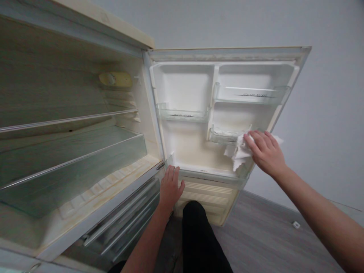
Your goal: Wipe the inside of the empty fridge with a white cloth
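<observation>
Gripping a crumpled white cloth (240, 154) — woven or paper, cannot tell which — the right hand (267, 151) sits right of centre in the frame, at the outer edge of the fridge door (192, 148). Fingers bent over the cloth, back of the hand toward the camera. Most of the cloth hangs out leftward and down from the fingers; a small corner shows past them to the right. No clear long axis to it, too bunched. Key relation: the small door bin (222, 135) lies directly left of the right hand, its long axis running across the frame, and the cloth overlaps its right end. Whether cloth presses on plastic there or hangs just in front, cannot tell. The right hand is plainly the nearer one to that bin. The left hand (171, 185) is low, near the centre of the frame, by the hinge side; empty, fingers loosely extended, thumb apart. Its fingertips reach the left end of the long lower bin (210, 177); contact not certain. That bin also runs across the frame, spanning the gap between the hands — left hand at its near end, cloth above its right half.
</observation>
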`<move>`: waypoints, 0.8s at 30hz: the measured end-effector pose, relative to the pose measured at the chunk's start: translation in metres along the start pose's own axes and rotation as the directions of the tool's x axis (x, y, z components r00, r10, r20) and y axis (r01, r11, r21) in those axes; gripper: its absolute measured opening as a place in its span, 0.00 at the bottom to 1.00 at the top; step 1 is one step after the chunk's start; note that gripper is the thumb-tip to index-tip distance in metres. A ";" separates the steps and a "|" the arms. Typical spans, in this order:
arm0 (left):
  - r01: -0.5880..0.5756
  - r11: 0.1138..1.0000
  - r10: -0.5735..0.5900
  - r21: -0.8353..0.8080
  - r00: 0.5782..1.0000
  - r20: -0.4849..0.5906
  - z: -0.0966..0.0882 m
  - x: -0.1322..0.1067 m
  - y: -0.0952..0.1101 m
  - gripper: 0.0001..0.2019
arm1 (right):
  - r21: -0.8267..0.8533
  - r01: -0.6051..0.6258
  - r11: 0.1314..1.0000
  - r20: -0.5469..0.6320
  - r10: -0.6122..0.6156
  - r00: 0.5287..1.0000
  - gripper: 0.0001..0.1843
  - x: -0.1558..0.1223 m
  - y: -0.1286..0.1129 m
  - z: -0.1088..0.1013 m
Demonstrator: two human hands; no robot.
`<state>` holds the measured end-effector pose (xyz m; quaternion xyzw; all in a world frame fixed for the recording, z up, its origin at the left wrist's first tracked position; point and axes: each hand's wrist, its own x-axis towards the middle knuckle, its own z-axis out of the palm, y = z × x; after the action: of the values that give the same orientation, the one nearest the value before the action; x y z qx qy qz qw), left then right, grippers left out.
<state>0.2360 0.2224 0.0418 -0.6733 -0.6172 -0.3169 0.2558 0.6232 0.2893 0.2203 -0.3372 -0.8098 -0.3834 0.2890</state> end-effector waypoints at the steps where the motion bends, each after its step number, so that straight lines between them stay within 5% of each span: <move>1: -0.003 1.000 0.003 0.003 1.000 -0.003 0.000 0.000 0.001 0.28 | -0.003 -0.012 1.000 -0.038 0.012 0.999 0.31 -0.008 0.009 0.002; 4: 0.001 1.000 -0.001 0.005 1.000 -0.018 0.000 0.000 0.006 0.28 | 0.022 -0.015 1.000 -0.143 0.018 0.990 0.30 -0.017 0.022 0.011; 7: -0.010 1.000 0.010 0.002 1.000 -0.029 0.000 0.000 0.009 0.28 | 0.114 -0.028 0.993 -0.149 0.045 0.988 0.32 -0.001 0.006 0.014; 12: -0.039 0.999 0.038 -0.004 0.999 -0.013 -0.001 -0.001 0.009 0.29 | 0.217 -0.027 0.976 0.100 0.006 0.995 0.28 0.064 -0.048 0.002; 16: -0.060 0.998 0.060 0.005 0.998 -0.002 -0.003 -0.001 0.007 0.29 | 0.169 -0.250 0.953 0.375 0.172 0.911 0.24 0.121 -0.076 -0.013; 19: -0.087 0.996 0.087 0.011 0.996 0.013 -0.005 -0.002 0.006 0.29 | 0.184 -0.365 0.913 0.488 0.237 0.840 0.26 0.146 -0.080 -0.016; 24: -0.074 0.997 0.073 0.019 0.997 0.018 -0.005 -0.003 0.005 0.29 | 0.256 -0.316 0.914 0.506 0.152 0.849 0.26 0.138 -0.052 -0.014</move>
<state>0.2405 0.2161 0.0432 -0.6957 -0.5973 -0.2951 0.2684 0.5022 0.2973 0.3063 -0.4652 -0.8601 -0.1092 0.1784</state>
